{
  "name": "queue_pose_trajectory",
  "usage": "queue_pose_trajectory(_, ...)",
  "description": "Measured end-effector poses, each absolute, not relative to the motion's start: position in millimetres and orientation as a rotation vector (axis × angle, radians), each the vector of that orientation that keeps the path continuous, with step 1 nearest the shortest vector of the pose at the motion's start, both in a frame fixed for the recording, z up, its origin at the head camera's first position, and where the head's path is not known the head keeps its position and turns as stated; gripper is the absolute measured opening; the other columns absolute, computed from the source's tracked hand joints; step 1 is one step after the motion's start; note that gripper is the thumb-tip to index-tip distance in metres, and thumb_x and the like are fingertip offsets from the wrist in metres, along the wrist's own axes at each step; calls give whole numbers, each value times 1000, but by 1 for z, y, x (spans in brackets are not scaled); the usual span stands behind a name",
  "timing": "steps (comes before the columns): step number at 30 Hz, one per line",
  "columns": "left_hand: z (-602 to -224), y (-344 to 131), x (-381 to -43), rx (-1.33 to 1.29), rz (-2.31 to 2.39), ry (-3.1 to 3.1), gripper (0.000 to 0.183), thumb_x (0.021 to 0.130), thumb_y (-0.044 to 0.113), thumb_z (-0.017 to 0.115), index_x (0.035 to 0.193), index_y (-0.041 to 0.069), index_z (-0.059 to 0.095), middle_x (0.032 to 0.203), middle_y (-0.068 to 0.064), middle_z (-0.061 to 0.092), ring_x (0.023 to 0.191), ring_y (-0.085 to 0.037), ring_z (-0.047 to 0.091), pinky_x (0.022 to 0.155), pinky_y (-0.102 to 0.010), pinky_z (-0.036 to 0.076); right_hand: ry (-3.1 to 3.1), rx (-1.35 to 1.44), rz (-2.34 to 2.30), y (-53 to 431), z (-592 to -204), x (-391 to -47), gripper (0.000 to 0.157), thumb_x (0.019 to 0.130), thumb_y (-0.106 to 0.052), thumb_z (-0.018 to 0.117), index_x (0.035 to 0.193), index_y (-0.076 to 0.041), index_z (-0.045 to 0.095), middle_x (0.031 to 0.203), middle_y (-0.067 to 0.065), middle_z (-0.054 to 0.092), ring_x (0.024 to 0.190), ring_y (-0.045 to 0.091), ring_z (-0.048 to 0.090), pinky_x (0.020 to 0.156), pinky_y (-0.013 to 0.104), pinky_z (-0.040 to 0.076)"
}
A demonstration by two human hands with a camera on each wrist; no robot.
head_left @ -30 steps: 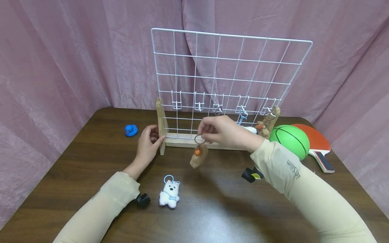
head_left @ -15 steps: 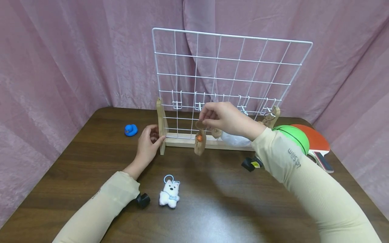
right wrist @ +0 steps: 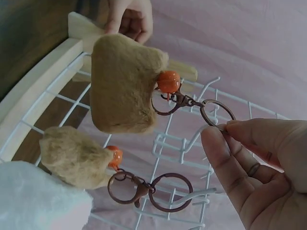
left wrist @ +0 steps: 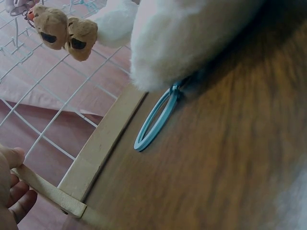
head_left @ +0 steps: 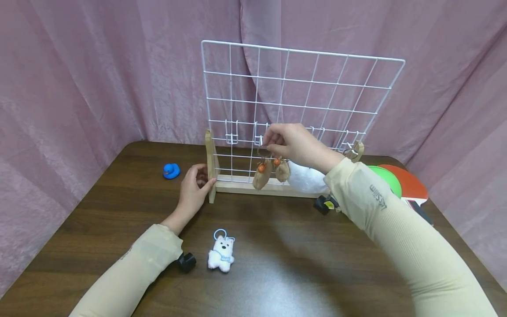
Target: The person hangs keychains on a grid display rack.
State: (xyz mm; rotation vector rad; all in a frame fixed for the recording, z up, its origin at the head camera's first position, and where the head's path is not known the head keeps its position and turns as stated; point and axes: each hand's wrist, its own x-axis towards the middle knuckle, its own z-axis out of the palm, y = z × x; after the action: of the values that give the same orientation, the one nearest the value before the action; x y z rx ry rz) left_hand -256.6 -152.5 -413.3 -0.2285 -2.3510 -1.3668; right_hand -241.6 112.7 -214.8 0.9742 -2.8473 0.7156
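My right hand (head_left: 291,143) pinches the metal ring of a brown plush keychain (head_left: 262,175) with an orange bead, which dangles in front of the white wire grid rack (head_left: 303,50). In the right wrist view the ring (right wrist: 217,115) is between thumb and fingertips, close to a white hook (right wrist: 194,139). A second brown plush keychain (right wrist: 76,155) hangs by its ring on the neighbouring hook. Beside it hangs a white plush (head_left: 305,178). My left hand (head_left: 194,187) grips the rack's left wooden post (head_left: 211,169). A white dog keychain (head_left: 222,255) with a blue ring lies on the table.
A blue rubber duck (head_left: 171,171) sits left of the rack. Near the rack's right end are a green ball (head_left: 386,176), partly behind my sleeve, and a red table tennis paddle (head_left: 412,182). An unloaded hook (head_left: 231,138) is at the grid's left. Pink curtains (head_left: 99,75) hang behind.
My right hand has risen with the brown plush keychain, bringing its ring up near a hook. The rack top has dipped slightly in view. My left hand stays on the post.
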Motion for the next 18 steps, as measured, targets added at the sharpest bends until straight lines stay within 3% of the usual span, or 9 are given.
queue_pose_trajectory(7, -413, -152, -257, -226, -1375, -2358, 46, 86, 7, 71, 124, -5, 49, 114, -22, 56, 96, -32, 61, 81, -41, 55, -2866, 932, 686, 111, -214, -246, 8, 92, -3, 59, 99, -3, 62, 87, 11, 70, 76, 22, 68, 79, 33, 54)
queue_pose_trajectory(18, -413, -149, -257, -228, -1386, -2349, 46, 86, 7, 71, 124, -7, 49, 114, -23, 56, 96, -32, 61, 81, -43, 55, -2833, 971, 551, 105, -220, -254, 11, 89, 0, 54, 95, -1, 63, 85, 12, 68, 80, 22, 63, 77, 35, 53)
